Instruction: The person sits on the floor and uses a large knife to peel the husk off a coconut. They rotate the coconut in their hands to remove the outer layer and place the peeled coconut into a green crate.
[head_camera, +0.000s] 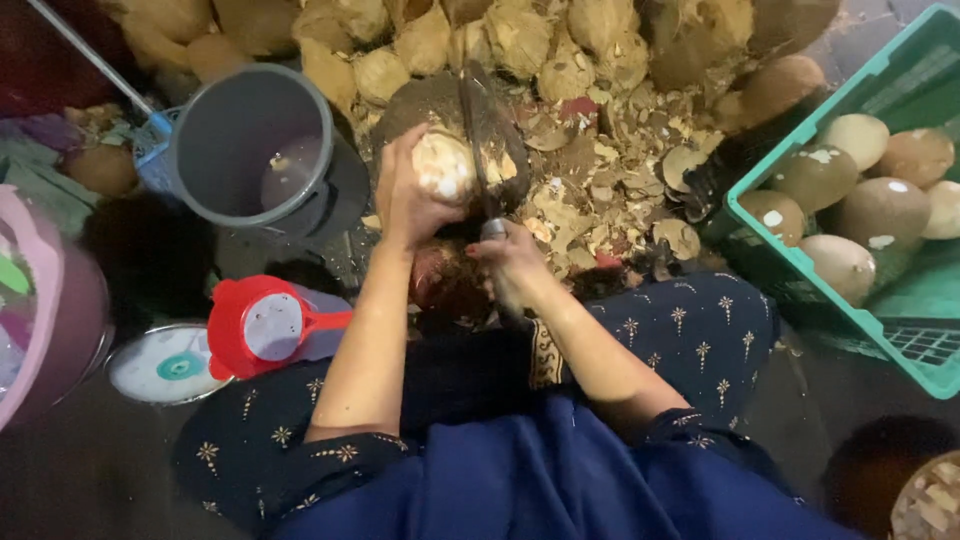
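On a dark floor strewn with pale husk shavings (600, 190), a heap of unpeeled coconuts (520, 40) lies ahead, a grey bucket (250, 150) and a red scoop (262, 325) stand to the left, and a green crate (850, 320) of peeled coconuts sits to the right. The coconut (445, 165) in work, partly pared to a pale, rough surface, rests on a dark round block (430, 105) just ahead of the knees. The left hand (405, 195) is wrapped closed around it from the left, while the right hand (510, 262) is clenched on the handle of a curved blade (478, 130) that seems to touch the coconut's right side.
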